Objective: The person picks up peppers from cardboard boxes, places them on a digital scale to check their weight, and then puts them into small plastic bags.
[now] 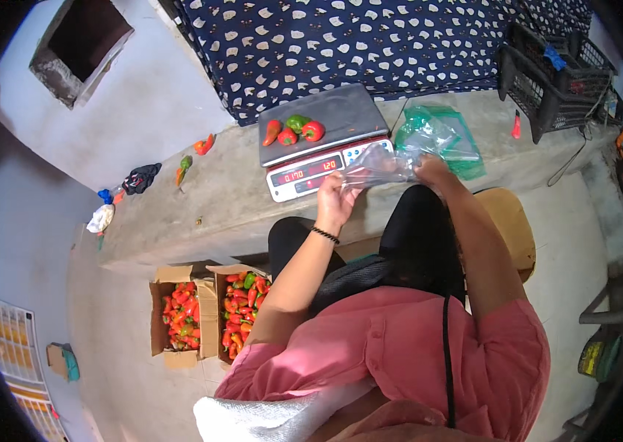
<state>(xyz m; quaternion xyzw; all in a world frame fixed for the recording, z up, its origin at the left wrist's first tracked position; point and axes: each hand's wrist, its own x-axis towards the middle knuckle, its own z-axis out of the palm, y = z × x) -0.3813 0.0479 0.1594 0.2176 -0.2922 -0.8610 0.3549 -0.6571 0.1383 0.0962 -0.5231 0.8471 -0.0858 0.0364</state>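
A clear plastic bag [379, 167] is stretched between my two hands, just in front of a digital scale's keypad. My left hand [335, 200] grips its left end, and my right hand [432, 169] grips its right end beside a green plastic bag [466, 146]. On the dark platform of the digital scale [339, 113] lie several peppers, among them a red pepper [313, 131] and a green pepper [297, 122]. The scale's red display is lit.
The scale stands on a concrete ledge [223, 193]. Loose peppers [203, 145] lie to its left. Black plastic crates [557, 91] and a red-handled tool [516, 126] are at the right. Cardboard boxes [209, 315] of peppers stand on the floor at lower left. A patterned curtain [355, 38] hangs behind.
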